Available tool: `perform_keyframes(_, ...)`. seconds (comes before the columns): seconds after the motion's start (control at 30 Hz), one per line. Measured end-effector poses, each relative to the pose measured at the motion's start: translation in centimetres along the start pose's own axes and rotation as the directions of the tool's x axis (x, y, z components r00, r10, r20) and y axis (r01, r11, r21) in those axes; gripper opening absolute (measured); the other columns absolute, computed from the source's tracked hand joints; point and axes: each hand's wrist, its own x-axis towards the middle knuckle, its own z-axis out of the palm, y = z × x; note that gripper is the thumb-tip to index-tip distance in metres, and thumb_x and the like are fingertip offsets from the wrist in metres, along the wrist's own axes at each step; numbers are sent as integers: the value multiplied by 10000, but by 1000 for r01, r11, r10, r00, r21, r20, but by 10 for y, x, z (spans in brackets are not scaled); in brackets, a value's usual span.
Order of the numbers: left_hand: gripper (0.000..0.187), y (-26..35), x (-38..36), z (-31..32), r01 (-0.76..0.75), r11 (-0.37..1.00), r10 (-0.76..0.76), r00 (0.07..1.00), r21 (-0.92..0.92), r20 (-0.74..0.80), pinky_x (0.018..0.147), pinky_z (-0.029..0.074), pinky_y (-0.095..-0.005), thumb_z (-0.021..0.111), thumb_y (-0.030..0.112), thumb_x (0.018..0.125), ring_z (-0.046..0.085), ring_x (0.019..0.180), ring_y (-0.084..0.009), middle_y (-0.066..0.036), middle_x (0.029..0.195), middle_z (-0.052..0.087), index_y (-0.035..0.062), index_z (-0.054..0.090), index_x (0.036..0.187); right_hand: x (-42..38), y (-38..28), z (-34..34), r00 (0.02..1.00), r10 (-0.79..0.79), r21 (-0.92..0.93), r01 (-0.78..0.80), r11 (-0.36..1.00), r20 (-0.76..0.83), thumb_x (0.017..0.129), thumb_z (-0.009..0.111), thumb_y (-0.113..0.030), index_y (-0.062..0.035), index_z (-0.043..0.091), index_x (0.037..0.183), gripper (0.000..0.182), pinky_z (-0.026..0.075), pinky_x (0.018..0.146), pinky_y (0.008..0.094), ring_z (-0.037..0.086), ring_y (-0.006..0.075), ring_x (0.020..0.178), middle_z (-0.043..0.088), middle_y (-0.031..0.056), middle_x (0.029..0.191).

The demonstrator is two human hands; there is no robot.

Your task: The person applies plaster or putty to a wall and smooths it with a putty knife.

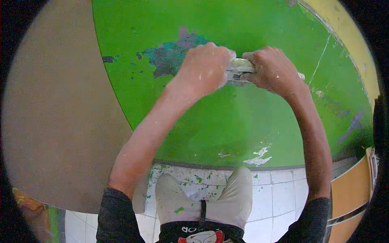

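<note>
My left hand (204, 69) is closed around one end of a whitish, dust-covered scraper (242, 65) against the green wall (227, 125). From the other side my right hand (275, 71) grips the scraper too; a pale handle end sticks out behind that wrist. Most of the tool is hidden by my fingers, so its blade is hard to make out. Beside my left hand lies a bare patch (164, 58) of grey, teal and purple where green paint is gone. White dust coats both hands.
A brown panel (60, 105) covers the left side. Green paint flakes (198, 178) lie on the white tiled floor (263, 202) around my knees. Orange-brown boards (350, 186) stand at the lower right, and a yellow band (344, 24) borders the upper right.
</note>
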Motion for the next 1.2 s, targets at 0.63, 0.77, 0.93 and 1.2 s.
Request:
perform_keyframes(0.63, 133, -15, 18, 0, -77, 996, 83, 980, -40, 181, 727, 564, -495, 699, 106, 729, 693, 794, -404, -243, 797, 688, 10, 719, 818, -7, -3, 3, 999, 19, -38, -20, 999, -49, 753, 752, -226, -79, 733, 807, 157, 548, 727, 484, 679, 395, 758, 684, 203, 776)
perform_keyframes(0.77, 128, -23, 14, 3, -91, 990, 105, 984, -108, 140, 746, 556, -491, 702, 99, 716, 682, 791, -413, -231, 795, 686, 27, 717, 821, 1, -7, -16, 999, 4, -35, -3, 999, 32, 753, 736, -210, -79, 737, 813, 144, 546, 734, 484, 682, 385, 765, 686, 199, 771)
perform_keyframes(0.93, 111, -35, 9, 9, -153, 986, 160, 982, -72, 104, 756, 547, -494, 696, 99, 709, 672, 779, -418, -234, 784, 678, 42, 713, 803, 2, -8, 14, 999, 50, -14, -50, 999, -12, 746, 729, -202, -64, 729, 779, 142, 548, 703, 489, 682, 386, 717, 680, 200, 738)
perform_keyframes(1.2, 108, -32, 18, -25, -138, 986, 141, 990, -96, 22, 720, 540, -488, 662, 90, 726, 665, 767, -424, -230, 808, 679, 39, 714, 806, 7, -18, -20, 988, 52, -61, -61, 996, -144, 742, 718, -175, -57, 727, 793, 129, 550, 708, 497, 686, 392, 750, 681, 228, 776)
